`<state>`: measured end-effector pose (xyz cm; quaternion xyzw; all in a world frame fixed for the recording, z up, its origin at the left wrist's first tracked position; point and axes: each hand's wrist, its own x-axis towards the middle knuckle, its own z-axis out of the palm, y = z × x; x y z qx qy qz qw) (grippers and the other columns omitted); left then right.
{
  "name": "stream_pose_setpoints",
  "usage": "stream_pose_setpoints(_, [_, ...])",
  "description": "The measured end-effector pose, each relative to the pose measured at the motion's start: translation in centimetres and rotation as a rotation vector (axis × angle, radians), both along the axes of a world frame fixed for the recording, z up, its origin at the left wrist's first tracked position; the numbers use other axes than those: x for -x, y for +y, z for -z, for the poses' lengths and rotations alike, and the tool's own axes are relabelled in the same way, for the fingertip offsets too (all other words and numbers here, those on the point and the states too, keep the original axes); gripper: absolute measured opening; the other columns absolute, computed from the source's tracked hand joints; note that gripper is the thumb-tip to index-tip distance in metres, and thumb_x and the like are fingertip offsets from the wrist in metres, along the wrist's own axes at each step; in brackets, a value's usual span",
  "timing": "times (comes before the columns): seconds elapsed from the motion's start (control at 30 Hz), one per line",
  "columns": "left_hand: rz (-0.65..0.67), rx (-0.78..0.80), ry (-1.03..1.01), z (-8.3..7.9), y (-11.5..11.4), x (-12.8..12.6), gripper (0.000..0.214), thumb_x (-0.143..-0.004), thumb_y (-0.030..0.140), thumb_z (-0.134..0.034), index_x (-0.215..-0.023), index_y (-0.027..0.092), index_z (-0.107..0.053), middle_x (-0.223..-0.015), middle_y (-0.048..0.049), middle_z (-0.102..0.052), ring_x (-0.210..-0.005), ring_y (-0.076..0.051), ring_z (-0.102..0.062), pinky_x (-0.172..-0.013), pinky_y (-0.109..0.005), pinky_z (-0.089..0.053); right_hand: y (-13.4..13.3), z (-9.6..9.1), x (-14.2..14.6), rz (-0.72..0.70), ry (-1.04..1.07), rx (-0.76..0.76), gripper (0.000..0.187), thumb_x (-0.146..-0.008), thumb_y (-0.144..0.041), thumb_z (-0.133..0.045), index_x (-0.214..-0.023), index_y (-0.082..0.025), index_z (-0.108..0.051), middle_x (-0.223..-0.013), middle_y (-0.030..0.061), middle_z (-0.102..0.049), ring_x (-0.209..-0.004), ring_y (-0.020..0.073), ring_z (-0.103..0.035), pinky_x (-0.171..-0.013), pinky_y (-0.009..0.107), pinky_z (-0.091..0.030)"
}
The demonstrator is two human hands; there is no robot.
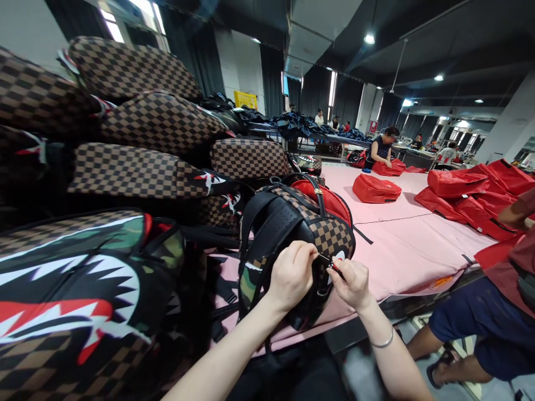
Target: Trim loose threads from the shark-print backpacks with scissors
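Note:
A checkered brown-and-black backpack (333, 236) with black straps stands on the pink-covered table in front of me. Its top gapes, and red lining (338, 201) shows inside. My left hand (293, 275) is closed in a pinch at the backpack's near side; what its fingertips hold is too small to make out. Just to the right, my right hand (350, 283) pinches a small, thin dark piece (325, 258) that reaches toward the left fingertips. The kind of this piece is unclear. Both hands are close to the bag's surface.
Checkered backpacks (125, 167) are piled high on the left, with a shark-mouth backpack (121, 278) nearest me. Red bags (468, 192) lie heaped on the pink table (401, 239), and one red bag (376, 189) lies apart. A person (472, 323) stands close at right; another (381, 149) works farther back.

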<state>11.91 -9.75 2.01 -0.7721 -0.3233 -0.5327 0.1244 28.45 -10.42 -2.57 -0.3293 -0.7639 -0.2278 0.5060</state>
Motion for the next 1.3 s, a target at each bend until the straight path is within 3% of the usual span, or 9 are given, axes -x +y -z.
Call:
stream_pose_setpoints(0.23, [0.195, 0.025, -0.223, -2.7, -0.4, 3.3, 0.021, -0.089, 0.015, -0.039, -0.072, 0.017, -0.051, -0.071, -0.0029, -0.054, -0.07, -0.014, -0.053, -0.065, -0.026, -0.045, -1.2, 1.3, 0.4, -0.135, 0.259, 0.145, 0.022, -0.087, -0.024, -0.052, -0.107, -0.016, -0.052, -0.078, 0.0074, -0.065, -0.063, 0.0164, -0.063, -0.055, 0.026, -0.052])
stream_pose_setpoints(0.43, [-0.214, 0.415, -0.513, -4.4, 9.9, 10.0, 0.041, -0.087, 0.041, -0.036, -0.113, 0.015, -0.053, -0.124, -0.0127, -0.052, -0.12, -0.024, -0.042, -0.105, -0.041, -0.03, -1.7, 5.2, 3.1, -0.195, 0.364, 0.316, 0.052, -0.083, -0.028, -0.061, -0.127, -0.015, -0.039, -0.065, 0.0017, -0.06, -0.051, 0.0151, -0.059, -0.05, 0.025, -0.053])
stream_pose_setpoints(0.53, [-0.158, 0.615, -0.493, -3.5, 14.6, 12.0, 0.051, -0.087, 0.047, -0.028, -0.107, 0.011, -0.058, -0.122, -0.016, -0.057, -0.115, -0.027, -0.049, -0.097, -0.042, -0.04, -0.7, 6.8, 3.8, -0.125, 0.41, 0.285, 0.058, -0.081, -0.025, -0.062, -0.131, -0.013, -0.037, -0.066, 0.0037, -0.063, -0.052, 0.0169, -0.06, -0.054, 0.027, -0.054])
stream_pose_setpoints(0.63, [-0.102, 0.691, -0.453, -1.9, 15.6, 12.6, 0.058, -0.085, 0.055, -0.025, -0.095, 0.013, -0.065, -0.106, -0.0134, -0.066, -0.102, -0.026, -0.059, -0.089, -0.039, -0.047, 1.6, 7.2, 2.4, -0.067, 0.517, 0.237, 0.049, -0.082, -0.024, -0.059, -0.128, -0.014, -0.044, -0.084, 0.0111, -0.068, -0.064, 0.0184, -0.064, -0.059, 0.029, -0.055])
stream_pose_setpoints(0.73, [-0.17, 0.662, -0.479, 0.2, 12.8, 11.8, 0.057, -0.084, 0.052, -0.029, -0.104, 0.01, -0.063, -0.113, -0.0171, -0.063, -0.109, -0.03, -0.055, -0.097, -0.046, -0.04, 5.1, 6.0, -1.0, 0.015, 0.703, 0.303, 0.047, -0.076, -0.034, -0.066, -0.117, -0.014, -0.057, -0.091, 0.0115, -0.068, -0.072, 0.0196, -0.064, -0.06, 0.029, -0.054])
stream_pose_setpoints(0.83, [-0.24, 0.535, -0.468, 2.9, 7.2, 9.5, 0.05, -0.086, 0.042, -0.034, -0.116, 0.008, -0.056, -0.118, -0.0185, -0.058, -0.112, -0.03, -0.051, -0.101, -0.049, -0.035, 8.6, 3.9, -4.9, 0.051, 1.024, 0.514, 0.057, -0.068, -0.046, -0.069, -0.107, -0.006, -0.062, -0.06, 0.0028, -0.061, -0.045, 0.013, -0.05, -0.039, 0.023, -0.042])
stream_pose_setpoints(0.97, [-0.176, 0.196, -0.136, 5.9, -0.6, 5.7, 0.049, -0.087, 0.021, -0.043, -0.135, 0.014, -0.037, -0.129, -0.0155, -0.05, -0.118, -0.026, -0.047, -0.097, -0.043, -0.043, 10.6, 0.4, -8.5, 0.055, 1.204, 0.574, 0.066, -0.067, -0.054, -0.065, -0.108, -0.002, -0.062, -0.047, -0.0048, -0.046, -0.035, 0.0064, -0.03, -0.033, 0.021, -0.025])
stream_pose_setpoints(1.17, [-0.023, 0.104, 0.129, 7.2, -4.9, 1.9, 0.061, -0.082, 0.01, -0.042, -0.141, 0.012, -0.028, -0.137, -0.0181, -0.043, -0.12, -0.027, -0.046, -0.092, -0.036, -0.049, 6.1, -6.5, -11.1, -0.026, 1.152, 0.288, 0.046, -0.074, -0.047, -0.064, -0.096, -0.007, -0.066, -0.048, -0.0094, -0.03, -0.04, 0.0041, -0.023, -0.035, 0.017, -0.018])
stream_pose_setpoints(1.3, [-0.002, 0.055, 0.106, 8.1, -5.2, -1.3, 0.066, -0.077, 0.007, -0.041, -0.141, 0.009, -0.028, -0.138, -0.0206, -0.04, -0.123, -0.03, -0.043, -0.091, -0.039, -0.05, 1.1, -9.6, -8.8, -0.018, 0.822, 0.378, 0.034, -0.081, -0.041, -0.059, -0.095, -0.012, -0.068, -0.048, -0.0063, -0.038, -0.04, 0.0063, -0.035, -0.036, 0.018, -0.027])
